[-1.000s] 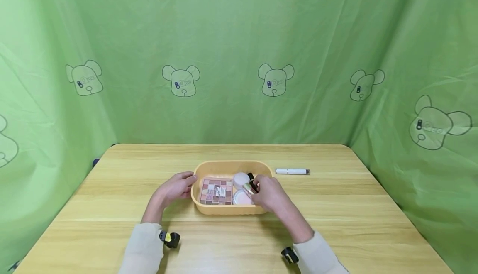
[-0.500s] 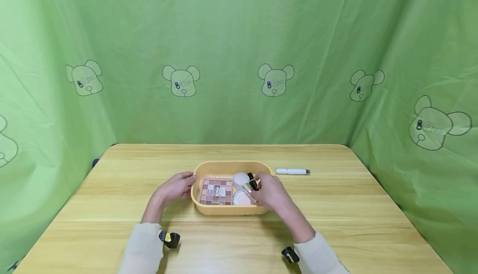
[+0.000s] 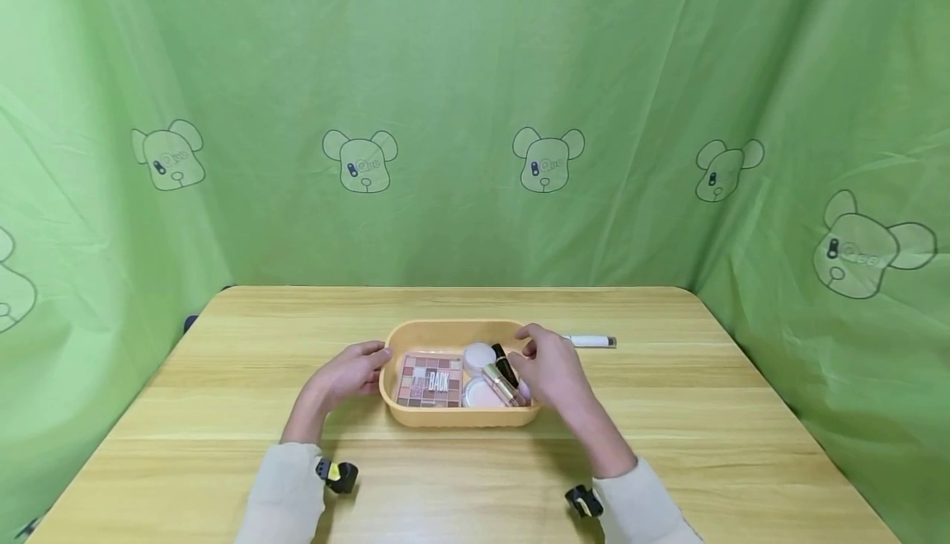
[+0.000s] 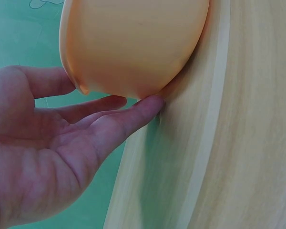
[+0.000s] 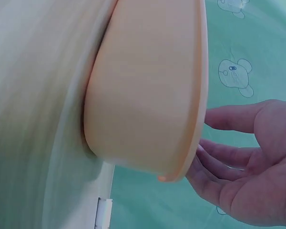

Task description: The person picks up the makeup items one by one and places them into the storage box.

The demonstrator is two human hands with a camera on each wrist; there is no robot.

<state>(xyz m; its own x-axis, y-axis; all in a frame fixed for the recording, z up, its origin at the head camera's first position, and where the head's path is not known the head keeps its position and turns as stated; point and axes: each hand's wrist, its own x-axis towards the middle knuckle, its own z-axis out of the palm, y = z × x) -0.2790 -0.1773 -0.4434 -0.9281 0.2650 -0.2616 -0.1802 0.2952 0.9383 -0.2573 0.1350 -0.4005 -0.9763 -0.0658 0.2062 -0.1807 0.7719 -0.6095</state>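
A shallow orange plastic basket (image 3: 463, 418) stands on the table. My left hand (image 3: 355, 369) holds its left end; in the left wrist view the thumb is at the rim and other fingers touch the outer wall (image 4: 133, 43). Inside lie an eyeshadow palette (image 3: 429, 379) lettered "BACK", two round pale compacts (image 3: 479, 357), a black tube (image 3: 505, 364) and a gold lipstick tube (image 3: 500, 384). A pinkish item (image 3: 524, 391) is partly hidden at the right end. My right hand (image 3: 555, 369) is over the right rim, fingers apart, nothing visible between them.
A white pen-like tube (image 3: 594, 341) with a dark end lies on the wooden table (image 3: 445, 478) behind my right hand, which covers part of it. A green curtain (image 3: 453, 231) with bear-like drawings surrounds the table's back and sides.
My right hand has let go of the gold lipstick tube, now lying in the basket, and moved up and right to the rim. My left hand stays where it was.
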